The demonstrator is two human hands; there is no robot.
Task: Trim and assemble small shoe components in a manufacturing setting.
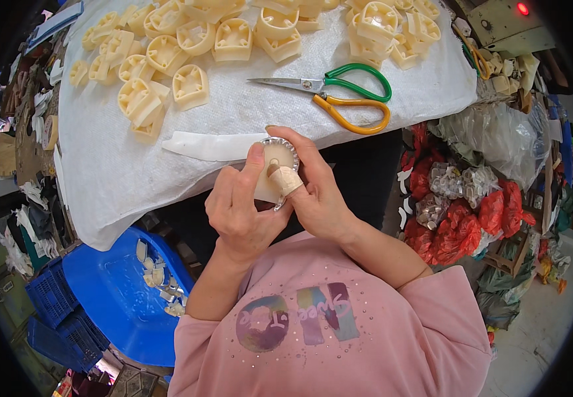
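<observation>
Both hands meet at the near edge of the white-covered table, holding a cream piece that looks like a shoe heel (pixel 274 153) with a shiny, silvery, pleated rim. My left hand (pixel 235 206) is closed on its left side, index fingertip near the top. Fingers of my right hand (pixel 319 198) wrap behind its right side, while the thumb, bound in beige tape, presses on the face. Part of the heel is hidden by the fingers. Just left of it lies a curved white strip (pixel 207 147). Scissors (pixel 309 85) with one green and one orange handle rest beyond, blades half apart.
Hollow cream heels (pixel 190 86) are heaped across the far side of the white cloth (pixel 121 159). At lower left stands a blue tub (pixel 101 284) with several silvery and cream pieces. Red plastic bags (pixel 455 231) and clear bags (pixel 498 142) crowd the right side.
</observation>
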